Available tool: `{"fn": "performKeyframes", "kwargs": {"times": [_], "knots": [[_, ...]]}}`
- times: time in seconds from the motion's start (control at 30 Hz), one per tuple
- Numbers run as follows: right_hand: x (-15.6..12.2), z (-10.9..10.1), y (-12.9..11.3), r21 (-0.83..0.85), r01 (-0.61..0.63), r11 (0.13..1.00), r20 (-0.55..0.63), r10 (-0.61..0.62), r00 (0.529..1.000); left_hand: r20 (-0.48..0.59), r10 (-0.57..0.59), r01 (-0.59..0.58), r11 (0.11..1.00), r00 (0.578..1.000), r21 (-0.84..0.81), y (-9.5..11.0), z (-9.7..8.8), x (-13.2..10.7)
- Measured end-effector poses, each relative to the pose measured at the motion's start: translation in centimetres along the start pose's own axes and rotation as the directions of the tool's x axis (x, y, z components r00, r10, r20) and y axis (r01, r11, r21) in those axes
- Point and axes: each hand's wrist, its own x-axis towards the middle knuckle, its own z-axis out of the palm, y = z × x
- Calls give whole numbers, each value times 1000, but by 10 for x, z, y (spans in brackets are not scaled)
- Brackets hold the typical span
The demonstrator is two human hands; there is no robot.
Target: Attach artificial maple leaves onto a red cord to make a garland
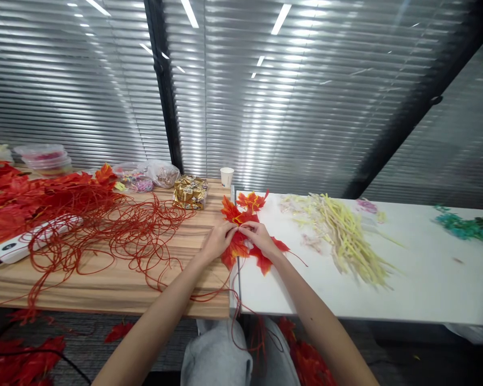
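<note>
My left hand [220, 239] and my right hand [258, 236] meet over the seam between the two tables. Their fingertips are pinched close together on a small part of a red artificial maple leaf garland [251, 201]. Orange and yellow leaves of it spread above, below and to the right of my fingers. What exactly lies between the fingertips is too small to make out. Red cord [235, 292] trails from beneath the leaves over the table edge toward my lap. A tangled heap of the same cord [145, 228] lies left of my left hand.
On the wooden table [209, 300] are a white power strip [36, 238], a pile of red leaves [32, 198], plastic tubs [44, 158], a gold packet [190, 191] and a paper cup [227, 177]. Yellow strips [346, 236] and teal foliage [469, 228] lie on the white table [418, 284].
</note>
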Motion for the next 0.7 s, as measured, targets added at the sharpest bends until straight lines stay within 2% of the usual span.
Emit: {"fn": "performKeyframes", "kwargs": {"times": [0.47,0.7], "knots": [[1,-2,6,15,-18,1000,14,18,1000,9,-9,9,1000,1000,-3,1,-2,0],[2,-2,3,-45,36,998,-4,-36,999,22,-6,5,1000,1000,8,0,0,0]]}}
